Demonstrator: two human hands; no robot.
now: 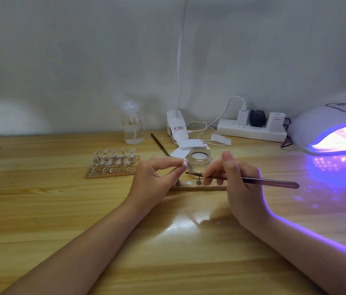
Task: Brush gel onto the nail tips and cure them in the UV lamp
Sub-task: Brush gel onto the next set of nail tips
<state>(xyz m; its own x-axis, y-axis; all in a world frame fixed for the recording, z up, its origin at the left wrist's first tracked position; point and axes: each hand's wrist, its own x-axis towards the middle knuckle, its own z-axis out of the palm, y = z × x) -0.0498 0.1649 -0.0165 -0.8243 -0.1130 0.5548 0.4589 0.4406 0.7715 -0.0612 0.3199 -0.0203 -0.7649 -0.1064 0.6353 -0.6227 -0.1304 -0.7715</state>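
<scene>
- Your left hand (154,179) pinches a nail tip (184,162) on its small stand, raised above the near holder strip (197,186).
- Your right hand (238,184) grips the brush (252,180) like a pen, its bristle end pointing left, just beside and below the nail tip.
- The open gel jar (199,159) stands on the table (61,209) just behind your fingers.
- A board of mounted nail tips (113,162) sits to the left.
- The UV lamp (329,128) glows purple at far right, with stands inside it.
</scene>
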